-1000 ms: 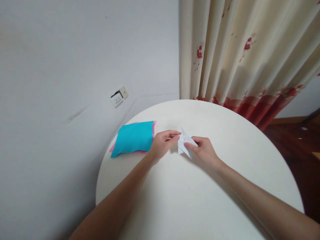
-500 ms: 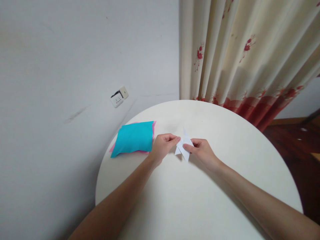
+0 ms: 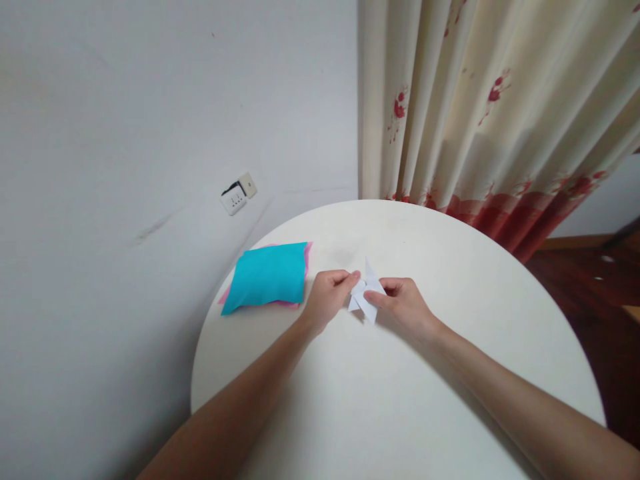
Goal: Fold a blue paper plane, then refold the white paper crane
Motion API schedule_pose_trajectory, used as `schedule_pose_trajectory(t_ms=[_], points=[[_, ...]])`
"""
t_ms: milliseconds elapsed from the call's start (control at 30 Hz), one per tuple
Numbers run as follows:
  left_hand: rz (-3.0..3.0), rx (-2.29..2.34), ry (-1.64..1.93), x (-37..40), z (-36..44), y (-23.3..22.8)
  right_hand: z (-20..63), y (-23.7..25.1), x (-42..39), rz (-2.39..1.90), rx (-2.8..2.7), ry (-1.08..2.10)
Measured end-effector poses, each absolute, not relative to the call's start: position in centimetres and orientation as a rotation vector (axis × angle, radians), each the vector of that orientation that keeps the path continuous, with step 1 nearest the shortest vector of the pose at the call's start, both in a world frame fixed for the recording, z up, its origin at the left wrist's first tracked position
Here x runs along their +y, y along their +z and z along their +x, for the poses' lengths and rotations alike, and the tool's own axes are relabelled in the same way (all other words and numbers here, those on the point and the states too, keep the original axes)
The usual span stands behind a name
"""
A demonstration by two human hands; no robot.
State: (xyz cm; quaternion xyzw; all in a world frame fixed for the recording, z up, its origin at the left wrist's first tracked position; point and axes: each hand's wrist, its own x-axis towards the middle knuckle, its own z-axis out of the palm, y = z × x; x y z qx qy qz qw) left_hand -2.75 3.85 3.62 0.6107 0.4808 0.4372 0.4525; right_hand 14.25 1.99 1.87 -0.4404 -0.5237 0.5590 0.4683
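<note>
On the round white surface (image 3: 400, 373), near a curtain (image 3: 480, 113), we pinch a small folded white paper (image 3: 366, 297) between our left hand (image 3: 327, 299) and right hand (image 3: 404, 305), both grips closed on it. It looks light, thin and easy to crumple, so we judge its folded edges the best hold; a blue sheet (image 3: 267, 277) lies just left of the left grip.

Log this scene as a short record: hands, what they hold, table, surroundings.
left hand: pinching the left edge of the folded white paper
right hand: pinching the same paper from the right
paper: small, creased, with pointed flaps, just above the table
table: round, white
stack: blue sheet on pink sheets, left of the hands
background: wall socket, flowered curtain
</note>
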Motion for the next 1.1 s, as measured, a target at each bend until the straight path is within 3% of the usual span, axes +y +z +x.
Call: schedule_pose_trajectory(t_ms=[367,733,900,1100], points=[[1.382,0.903,1.031,4.2,-2.4,3.0,15.1,2.4,2.9,-1.082,-1.208,1.215],[1.32,1.126,1.229,4.3,-2.2,2.0,17.0,1.9,4.5,-1.039,-1.391,0.831],[1.288,0.995,0.97,3.9,-1.6,1.3,16.9,1.8,4.5,-1.046,-1.335,0.807],[1.276,1.069,0.984,3.4,-1.3,1.7,17.2,1.4,4.9,-1.092,-1.269,0.836]])
